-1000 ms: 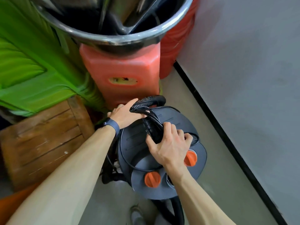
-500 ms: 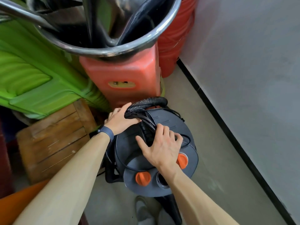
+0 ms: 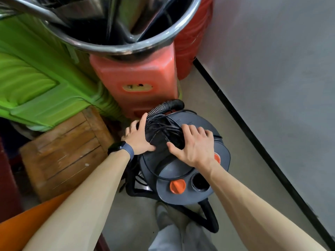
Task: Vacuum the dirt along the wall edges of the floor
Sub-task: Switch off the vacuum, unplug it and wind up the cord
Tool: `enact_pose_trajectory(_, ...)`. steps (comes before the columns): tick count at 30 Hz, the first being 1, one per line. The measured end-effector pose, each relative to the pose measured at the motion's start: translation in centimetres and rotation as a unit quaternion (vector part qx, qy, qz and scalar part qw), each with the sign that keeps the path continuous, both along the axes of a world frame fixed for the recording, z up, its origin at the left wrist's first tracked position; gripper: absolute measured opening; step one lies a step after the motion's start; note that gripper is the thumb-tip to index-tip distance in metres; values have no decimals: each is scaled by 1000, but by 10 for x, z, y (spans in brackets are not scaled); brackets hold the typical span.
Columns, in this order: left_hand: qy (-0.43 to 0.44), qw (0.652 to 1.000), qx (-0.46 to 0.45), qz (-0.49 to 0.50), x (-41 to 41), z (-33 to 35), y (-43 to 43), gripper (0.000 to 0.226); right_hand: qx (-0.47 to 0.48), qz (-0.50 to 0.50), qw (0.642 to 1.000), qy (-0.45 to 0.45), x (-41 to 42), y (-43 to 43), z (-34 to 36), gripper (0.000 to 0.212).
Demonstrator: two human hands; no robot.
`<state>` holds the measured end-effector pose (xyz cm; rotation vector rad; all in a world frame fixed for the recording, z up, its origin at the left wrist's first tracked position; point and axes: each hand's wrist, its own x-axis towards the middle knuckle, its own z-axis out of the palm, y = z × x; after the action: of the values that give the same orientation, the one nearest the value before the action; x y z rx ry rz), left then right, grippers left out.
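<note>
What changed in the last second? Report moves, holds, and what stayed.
Left hand slid inward, its palm now on the cord. Right hand shifted farther up the cord, still holding it, baring the port. Vacuum stays put.

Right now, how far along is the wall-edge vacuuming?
Nothing done yet: the vacuum's inlet sits empty. In hand: the right hand grips the coiled cord on top, the left hand touches beside it. Left: uncoil, fit the hose, clean along the baseboard.
</note>
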<state>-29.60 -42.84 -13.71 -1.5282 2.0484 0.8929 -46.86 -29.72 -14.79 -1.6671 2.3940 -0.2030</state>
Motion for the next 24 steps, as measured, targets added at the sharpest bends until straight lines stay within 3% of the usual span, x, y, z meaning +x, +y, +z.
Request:
enact_pose_trajectory(5,-28,999,-1,-39,-5,5,-5,132,19,-53,998,-4,19,9,3,74)
enact_pose_trajectory(9,-40,998,-12,-43,-9,11,-4,135,37,-28,998,-36,15,13,10,74)
enact_pose_trajectory(13,33,996,58,63,-13,18,-8,126,88,4,994,-60,-7,17,20,63)
enact_pose_trajectory(17,73,991,92,68,-21,25,-16,128,134,-10,988,-72,-26,33,22,62)
enact_pose_trajectory(20,98,985,121,72,-23,27,-24,139,108,-17,990,-95,-30,36,21,64)
enact_pose_trajectory(24,126,977,91,149,-34,23,-32,114,46,-92,991,-91,-26,42,14,64)
